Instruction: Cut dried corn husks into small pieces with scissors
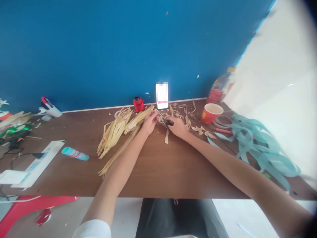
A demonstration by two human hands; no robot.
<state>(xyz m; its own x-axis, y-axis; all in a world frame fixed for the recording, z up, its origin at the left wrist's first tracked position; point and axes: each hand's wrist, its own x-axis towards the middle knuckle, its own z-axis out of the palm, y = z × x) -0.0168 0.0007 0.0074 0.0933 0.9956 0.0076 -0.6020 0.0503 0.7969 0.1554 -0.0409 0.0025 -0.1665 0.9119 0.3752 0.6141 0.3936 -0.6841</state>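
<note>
Scissors (pixel 169 122) sit in your right grip (pixel 177 126), which is closed around the dark handles, over the bench (pixel 173 178) toward the middle of its back edge. The blades point at the fingertips of your left grip (pixel 150 121); those fingers are drawn in close, but anything between them is too small to make out, so whether they hold a piece cannot be told. Husks (pixel 115 132) lie beside your left forearm, in bundles running from near the back edge toward the left part of the front edge. Scraps (pixel 198 129) are strewn beyond and beside your right grip, along the back edge, with one loose strip (pixel 166 136) just below it. Going by that scatter, a fair amount of cutting looks done, while the bundles look largely whole, so plenty of husk seems left; no finished piece can be picked out near your grips. Your phone (pixel 162 96) stands upright at the back edge, with a red roll (pixel 138 104) to its left. Toward the right end are the cup (pixel 210 115) and a heap of ribbon (pixel 267 145); toward the left end lies the glue stick (pixel 75 153).
</note>
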